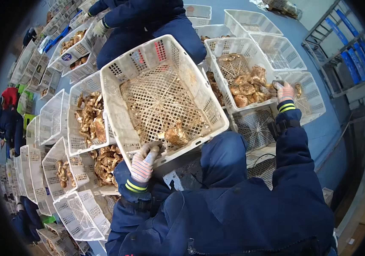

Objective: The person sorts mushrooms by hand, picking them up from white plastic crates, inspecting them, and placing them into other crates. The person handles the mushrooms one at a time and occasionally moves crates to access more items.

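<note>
A white perforated plastic crate (198, 76) stands tilted before me, its mesh floor dusted with brown debris. One brown mushroom (176, 136) lies inside, close to the near wall. My left hand (145, 161), in a striped knit glove, is curled over the near rim at the left corner, its fingertips inside. To the right, another white crate (211, 52) holds several brown mushrooms (244, 88) heaped at its near end. My gloved right hand (284, 92) is at that crate's right corner, its fingertips against a mushroom (267, 91); whether they grip it is unclear.
Crates of mushrooms (91, 118) stand close on the left, with stacked crates (29, 172) beyond. Across from me, another person (150, 25) sits with gloved hands by a crate. On the right are further crates (316, 96) and a metal rack (326, 60).
</note>
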The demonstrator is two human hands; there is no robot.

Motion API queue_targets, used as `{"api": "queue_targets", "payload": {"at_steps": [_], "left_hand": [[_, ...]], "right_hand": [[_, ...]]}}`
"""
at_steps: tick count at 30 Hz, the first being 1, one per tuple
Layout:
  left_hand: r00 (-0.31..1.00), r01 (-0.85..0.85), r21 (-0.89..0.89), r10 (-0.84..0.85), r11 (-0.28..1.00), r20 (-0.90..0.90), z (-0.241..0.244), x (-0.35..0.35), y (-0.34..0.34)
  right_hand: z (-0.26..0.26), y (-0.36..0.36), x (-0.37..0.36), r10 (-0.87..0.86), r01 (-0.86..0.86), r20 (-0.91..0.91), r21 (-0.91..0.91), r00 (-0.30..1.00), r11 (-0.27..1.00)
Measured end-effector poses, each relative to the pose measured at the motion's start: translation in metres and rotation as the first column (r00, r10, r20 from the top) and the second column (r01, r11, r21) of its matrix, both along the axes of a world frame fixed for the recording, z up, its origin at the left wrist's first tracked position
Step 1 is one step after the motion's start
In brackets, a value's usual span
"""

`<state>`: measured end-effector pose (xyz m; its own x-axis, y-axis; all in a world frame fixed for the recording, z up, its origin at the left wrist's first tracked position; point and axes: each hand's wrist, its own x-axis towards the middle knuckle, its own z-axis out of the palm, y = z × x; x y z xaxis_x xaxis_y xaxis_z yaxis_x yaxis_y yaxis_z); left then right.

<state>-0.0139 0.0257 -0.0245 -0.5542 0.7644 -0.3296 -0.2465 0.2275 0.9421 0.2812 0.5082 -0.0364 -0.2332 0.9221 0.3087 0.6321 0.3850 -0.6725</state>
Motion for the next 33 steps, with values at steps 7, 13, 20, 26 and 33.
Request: {"api": "queue_targets", "payload": {"at_steps": [7,13,20,26,33], "left_hand": [[1.0,0.013,-0.012,-0.012,1.0,0.024,-0.002,0.0,0.014],[1.0,0.021,-0.048,-0.021,0.999,-0.001,0.012,0.004,0.008],[0.993,0.101,0.031,-0.099,0.994,-0.059,0.004,0.005,0.001],[0.991,0.083,-0.004,-0.083,0.997,-0.107,0.002,0.007,-0.004],[0.974,0.082,0.061,-0.067,0.995,-0.216,0.015,0.009,0.0]], "right_hand": [[-0.099,0.091,0.08,-0.202,0.243,0.184,-0.239,0.962,0.94],[-0.108,0.132,0.077,-0.289,0.253,0.48,0.14,0.829,0.957],[-0.009,0.047,-0.048,0.141,-0.322,-0.397,-0.44,0.907,0.838],[0.127,-0.155,-0.228,0.849,-0.695,0.119,-0.523,0.515,0.494],[-0.012,-0.196,-0.328,0.613,-0.636,0.707,-0.661,-0.352,0.398]]}}
